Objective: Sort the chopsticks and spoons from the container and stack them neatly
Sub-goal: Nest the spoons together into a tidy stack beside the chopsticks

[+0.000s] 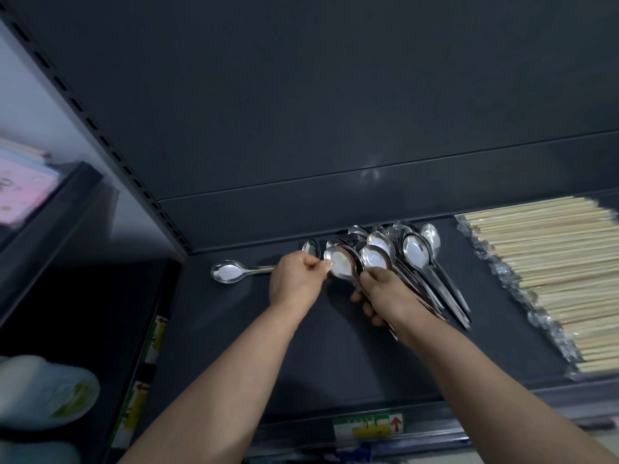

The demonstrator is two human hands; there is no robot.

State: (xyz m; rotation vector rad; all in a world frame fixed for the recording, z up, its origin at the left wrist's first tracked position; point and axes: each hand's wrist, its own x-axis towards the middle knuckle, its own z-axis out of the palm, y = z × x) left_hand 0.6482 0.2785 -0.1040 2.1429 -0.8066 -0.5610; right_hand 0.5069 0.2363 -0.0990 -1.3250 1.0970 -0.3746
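Several steel spoons [415, 252] lie fanned in stacks on the dark shelf [335, 356], bowls toward the back wall. My left hand [294, 279] pinches the bowl rim of the front stack of spoons [341, 262]. My right hand [385, 293] grips the handles of that same bundle from below. One single spoon [229, 271] lies apart to the left, its handle pointing at my left hand. A big pile of pale wooden chopsticks [549, 269] in clear plastic wrap lies at the shelf's right end.
The shelf's back panel [335, 128] rises right behind the spoons. A slotted upright [100, 135] bounds the left side. Price labels [368, 426] sit on the front edge. Pale packaged goods [43, 393] lie on the neighbouring shelf at lower left.
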